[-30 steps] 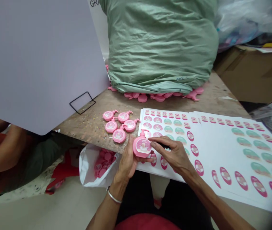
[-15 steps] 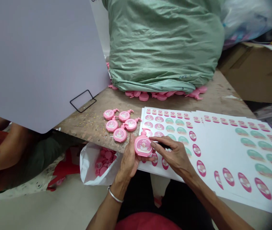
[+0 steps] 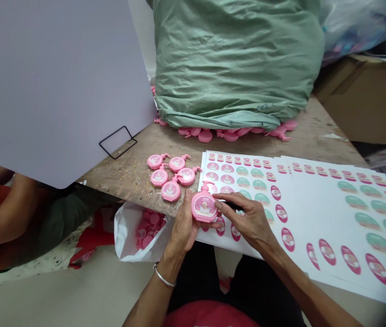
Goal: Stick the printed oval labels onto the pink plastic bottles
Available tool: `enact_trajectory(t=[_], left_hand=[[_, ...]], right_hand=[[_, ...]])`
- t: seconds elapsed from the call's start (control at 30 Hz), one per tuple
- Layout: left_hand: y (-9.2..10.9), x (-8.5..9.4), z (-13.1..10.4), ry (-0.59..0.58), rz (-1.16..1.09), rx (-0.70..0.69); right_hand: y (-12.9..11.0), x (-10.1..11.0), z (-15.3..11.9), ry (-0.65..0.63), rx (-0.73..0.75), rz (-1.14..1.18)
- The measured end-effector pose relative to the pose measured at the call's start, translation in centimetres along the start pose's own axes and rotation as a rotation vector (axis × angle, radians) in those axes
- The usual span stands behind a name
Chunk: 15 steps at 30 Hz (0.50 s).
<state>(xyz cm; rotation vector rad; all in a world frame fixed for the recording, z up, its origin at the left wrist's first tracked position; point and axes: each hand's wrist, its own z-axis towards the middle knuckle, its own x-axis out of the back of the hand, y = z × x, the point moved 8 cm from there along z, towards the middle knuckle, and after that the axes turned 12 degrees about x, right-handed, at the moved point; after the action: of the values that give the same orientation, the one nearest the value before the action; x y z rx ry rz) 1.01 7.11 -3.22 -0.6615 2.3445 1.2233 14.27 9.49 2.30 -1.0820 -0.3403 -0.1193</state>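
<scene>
My left hand [image 3: 183,223] is closed around a small pink pump bottle [image 3: 204,206], flat and round, with its pump upward and a round printed sticker on its front. At the bottle's right edge, the thumb and index finger of my right hand [image 3: 247,218] press close to the sticker. A slim black tool [image 3: 236,206] lies in that hand's grip; its kind is hidden by the fingers. Just beyond my left hand, several stickered pink bottles [image 3: 170,190] lie grouped on the table. Sticker sheets [image 3: 310,213] with pink and green ovals spread under and beside my right hand.
A large green sack [image 3: 236,63] stands at the back, with several plain pink pieces [image 3: 230,135] under its front edge. A white bag [image 3: 124,236] of pink pieces hangs below the table edge. A grey panel [image 3: 60,91], another person's arm [image 3: 12,213] and a cardboard box [image 3: 366,100] flank the table.
The view has shifted very slightly. Both hands keep nearly the same pose on the pink pump bottle, and the grouped bottles stay where they were.
</scene>
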Motion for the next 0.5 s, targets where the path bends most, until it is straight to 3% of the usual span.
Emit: enact_trajectory(t=[0.5], left_hand=[[0.33, -0.42, -0.22, -0.037, 0.020, -0.023]], right_hand=[[-0.37, 0.06, 0.13, -0.003, 0.016, -0.034]])
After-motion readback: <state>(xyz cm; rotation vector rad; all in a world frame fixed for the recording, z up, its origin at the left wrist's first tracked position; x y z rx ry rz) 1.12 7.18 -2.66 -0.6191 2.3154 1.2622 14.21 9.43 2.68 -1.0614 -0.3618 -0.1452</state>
